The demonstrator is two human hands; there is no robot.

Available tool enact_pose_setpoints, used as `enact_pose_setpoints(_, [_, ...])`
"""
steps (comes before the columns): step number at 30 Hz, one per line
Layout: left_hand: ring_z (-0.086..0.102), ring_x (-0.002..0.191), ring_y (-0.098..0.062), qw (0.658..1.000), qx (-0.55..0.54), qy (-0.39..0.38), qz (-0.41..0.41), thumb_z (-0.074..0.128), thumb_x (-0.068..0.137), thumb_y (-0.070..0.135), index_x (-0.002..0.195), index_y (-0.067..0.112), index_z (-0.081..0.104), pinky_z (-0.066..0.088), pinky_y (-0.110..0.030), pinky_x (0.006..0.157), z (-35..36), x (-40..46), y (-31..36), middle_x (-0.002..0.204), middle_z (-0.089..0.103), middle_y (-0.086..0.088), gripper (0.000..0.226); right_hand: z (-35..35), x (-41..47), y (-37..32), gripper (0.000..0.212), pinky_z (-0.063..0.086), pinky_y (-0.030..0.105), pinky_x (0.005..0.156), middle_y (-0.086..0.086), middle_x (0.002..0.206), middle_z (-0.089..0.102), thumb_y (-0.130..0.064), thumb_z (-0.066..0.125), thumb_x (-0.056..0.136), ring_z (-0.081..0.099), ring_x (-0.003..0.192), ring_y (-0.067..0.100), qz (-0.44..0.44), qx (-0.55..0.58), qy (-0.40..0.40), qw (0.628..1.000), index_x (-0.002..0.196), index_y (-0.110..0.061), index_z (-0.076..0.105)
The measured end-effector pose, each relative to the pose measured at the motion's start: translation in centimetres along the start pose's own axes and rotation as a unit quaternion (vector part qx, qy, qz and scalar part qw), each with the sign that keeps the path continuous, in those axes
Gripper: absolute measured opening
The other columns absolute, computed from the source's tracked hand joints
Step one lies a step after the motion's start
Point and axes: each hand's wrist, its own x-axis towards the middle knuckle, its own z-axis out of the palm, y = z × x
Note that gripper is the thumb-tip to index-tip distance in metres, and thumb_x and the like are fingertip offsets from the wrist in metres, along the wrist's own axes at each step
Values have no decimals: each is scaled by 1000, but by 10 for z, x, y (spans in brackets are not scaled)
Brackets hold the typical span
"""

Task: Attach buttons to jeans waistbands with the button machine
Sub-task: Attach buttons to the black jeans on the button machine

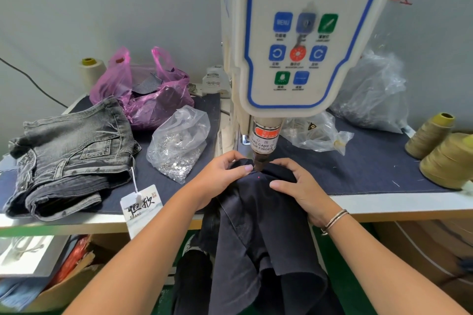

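Both hands, left [220, 176] and right [299, 186], are pinching the waistband [258, 176] flat under the press head [262, 151], positioning it; next, firing likely needs fingers clear.

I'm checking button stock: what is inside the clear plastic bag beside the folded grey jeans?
The clear plastic bag holds many small shiny metal buttons or studs, piled mostly toward its lower end. The crinkled plastic hides some, so the amount and exact type cannot be told.
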Motion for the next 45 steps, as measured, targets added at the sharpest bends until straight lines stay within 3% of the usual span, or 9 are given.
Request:
enact_pose_setpoints(4, [66,94,-6,1000,-10,-3,0,71,76,33,103,6,61,51,-15,82,-2,-1,0,100,71,4,39,2,-1,1,31,50,17,74,-5,93,69,-16,72,70,64,87,5,-1,-13,2,1000,98,-24,62])
enact_pose_setpoints(8, [67,94,-6,1000,-18,-3,-3,72,76,31,107,3,60,52,-15,82,-1,-2,2,103,71,2,43,1,-1,2,24,50,17,71,-7,86,66,-21,72,69,61,81,3,-3,-29,-4,1000,90,-26,60])
enact_pose_setpoints(13, [66,92,-4,1000,-20,-1,-3,73,75,32,91,20,65,50,-12,76,1,-4,4,100,72,3,21,2,-4,0,19,49,18,70,-9,83,65,-24,72,70,60,81,3,-7,-38,-15,999,81,-34,60])
enact_pose_setpoints(17, [66,98,-5,1000,-9,-6,-11,73,75,33,89,24,67,51,-14,82,0,-4,7,112,70,-4,18,3,-4,1,19,48,20,71,-10,80,63,-25,72,71,58,79,4,-6,-49,-18,999,79,-36,59])
enact_pose_setpoints(26, [64,100,-9,1000,8,-7,-28,72,73,33,83,28,67,46,-27,96,0,-8,13,115,69,-7,12,3,-4,1,17,48,23,74,-10,82,63,-31,71,70,59,82,5,-2,-45,-23,999,81,-36,59])
enact_pose_setpoints(30, [64,97,-8,1000,-3,-3,-26,72,73,31,79,30,67,46,-25,93,2,-9,15,106,70,-1,9,3,-5,0,21,49,23,73,-9,83,63,-36,74,64,60,82,6,3,-30,-23,999,80,-36,60])
enact_pose_setpoints(37, [64,97,-11,999,-2,5,-32,70,87,17,83,24,65,46,-31,95,3,-7,14,104,70,-1,10,4,-5,-1,17,49,22,71,-9,81,63,-25,71,70,59,80,7,0,-25,-22,999,78,-35,60])
enact_pose_setpoints(45, [65,98,-9,1000,-8,5,-29,67,88,13,91,18,65,48,-22,91,3,-7,14,106,70,-1,7,3,-4,1,17,48,19,69,-13,78,62,-27,72,70,58,77,3,-6,-39,-21,999,78,-36,59])
